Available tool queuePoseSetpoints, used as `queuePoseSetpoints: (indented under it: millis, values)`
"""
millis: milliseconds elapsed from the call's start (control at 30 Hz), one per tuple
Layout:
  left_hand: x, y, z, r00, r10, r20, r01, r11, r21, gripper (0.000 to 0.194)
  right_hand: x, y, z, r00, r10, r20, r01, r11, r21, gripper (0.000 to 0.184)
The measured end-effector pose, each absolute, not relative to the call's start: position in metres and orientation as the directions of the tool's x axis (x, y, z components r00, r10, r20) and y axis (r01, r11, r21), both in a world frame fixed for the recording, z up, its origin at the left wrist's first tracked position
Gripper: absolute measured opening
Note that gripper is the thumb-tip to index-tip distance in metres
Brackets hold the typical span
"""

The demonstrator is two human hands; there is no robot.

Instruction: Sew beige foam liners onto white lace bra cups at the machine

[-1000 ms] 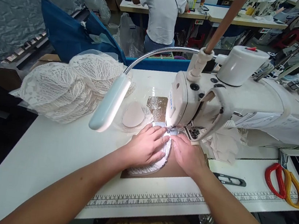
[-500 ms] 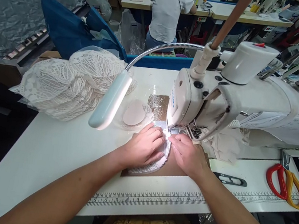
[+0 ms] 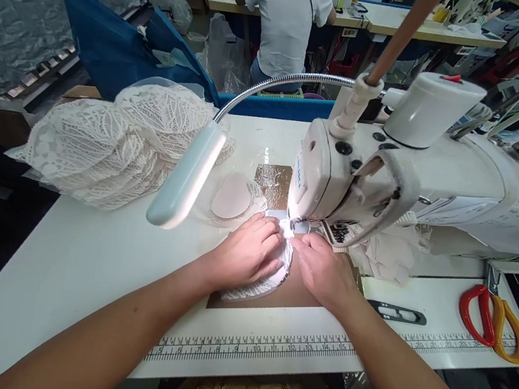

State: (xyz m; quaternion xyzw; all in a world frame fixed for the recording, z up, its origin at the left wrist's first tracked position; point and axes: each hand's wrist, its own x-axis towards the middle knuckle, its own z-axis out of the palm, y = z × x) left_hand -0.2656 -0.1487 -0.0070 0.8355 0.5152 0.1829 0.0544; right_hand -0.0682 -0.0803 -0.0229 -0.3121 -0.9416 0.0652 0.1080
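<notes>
Under the sewing machine (image 3: 323,164) lies a rounded white lace piece (image 3: 254,291), its far end at the presser foot. My left hand (image 3: 248,252) rests over its left side, fingers laid out on the fabric. At the right edge, close to the foot, the thumb and fingertips of my right hand (image 3: 324,268) pinch the lace. A brown plate (image 3: 302,289) shows beneath the piece. Just beyond my left fingers sits a pale oval pad (image 3: 232,196) on lace. The needle point itself is too small to make out.
A heap of white lace (image 3: 104,142) fills the table's left rear. A lamp (image 3: 188,175) hangs over the table. Scissors (image 3: 507,329) and a small grey cutter (image 3: 397,313) lie to the right. A ruler strip (image 3: 258,349) runs along the front. A person (image 3: 284,25) sits beyond.
The whole view has shifted slightly. Both hands stay at the lace by the presser foot, with almost no movement. The seated person's left arm now shows on the far table.
</notes>
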Motion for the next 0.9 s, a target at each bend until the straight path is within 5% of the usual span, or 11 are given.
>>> queuePoseSetpoints:
  millis: [500, 900]
  values:
    - [-0.2659, -0.1464, -0.0060, 0.500, 0.831, 0.245, 0.811, -0.548, 0.203, 0.029, -0.0687, -0.0783, -0.0192, -0.735, 0.637, 0.231, 0.578, 0.767, -0.278, 0.036]
    - [-0.2705, -0.1488, -0.0144, 0.476, 0.829, 0.294, 0.789, -0.550, 0.273, 0.032, -0.0679, -0.0811, -0.0197, -0.769, 0.630, 0.105, 0.584, 0.760, -0.285, 0.043]
